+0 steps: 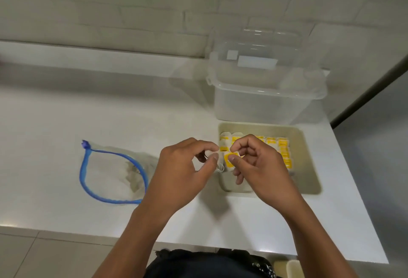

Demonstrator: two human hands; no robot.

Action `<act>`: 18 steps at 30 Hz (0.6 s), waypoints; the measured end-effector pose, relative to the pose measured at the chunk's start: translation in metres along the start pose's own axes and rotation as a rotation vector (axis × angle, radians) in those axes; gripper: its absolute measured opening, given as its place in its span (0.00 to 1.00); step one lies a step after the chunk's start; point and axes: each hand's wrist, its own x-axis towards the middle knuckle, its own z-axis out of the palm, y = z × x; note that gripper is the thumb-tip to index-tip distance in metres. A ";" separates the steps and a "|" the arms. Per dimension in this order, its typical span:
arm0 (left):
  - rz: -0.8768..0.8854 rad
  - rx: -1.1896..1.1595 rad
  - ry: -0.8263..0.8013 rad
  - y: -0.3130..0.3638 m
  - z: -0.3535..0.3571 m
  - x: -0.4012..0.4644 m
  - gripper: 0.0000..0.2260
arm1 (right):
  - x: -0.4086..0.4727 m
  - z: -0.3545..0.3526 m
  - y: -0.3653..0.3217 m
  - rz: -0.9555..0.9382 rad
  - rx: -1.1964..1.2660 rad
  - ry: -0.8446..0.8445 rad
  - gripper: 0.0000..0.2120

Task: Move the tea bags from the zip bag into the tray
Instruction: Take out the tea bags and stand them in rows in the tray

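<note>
Both hands pinch one tea bag over the tray: left hand grasping the string, right hand the tag; tugging could snap it.

No readable text, yellow tea bag tags too blurred, container label blank

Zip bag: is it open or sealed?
Open. The zip bag's blue zip rim spreads into a wide loop on the counter, its mouth gaping.

Single head-worn wide-angle view, looking forward and steeply down, close over the white tabletop, tiled wall beyond
</note>
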 end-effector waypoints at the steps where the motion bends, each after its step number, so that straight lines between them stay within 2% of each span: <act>1: -0.006 -0.005 -0.012 0.002 0.007 0.001 0.09 | 0.001 -0.007 0.003 0.001 -0.004 -0.001 0.08; 4: -0.008 0.024 -0.043 0.001 0.026 0.001 0.15 | 0.006 -0.027 0.017 0.007 -0.064 -0.013 0.13; 6: 0.001 0.035 -0.049 -0.002 0.037 0.001 0.15 | 0.011 -0.037 0.028 -0.008 -0.160 -0.016 0.15; 11: -0.039 0.037 0.015 -0.008 0.055 -0.003 0.13 | 0.029 -0.049 0.049 -0.027 -0.448 -0.039 0.08; 14: -0.083 0.031 0.056 -0.016 0.058 -0.005 0.12 | 0.038 -0.045 0.058 -0.010 -0.515 -0.141 0.07; 18: -0.110 0.094 0.107 -0.023 0.057 -0.005 0.12 | 0.054 -0.035 0.067 0.057 -0.580 -0.364 0.09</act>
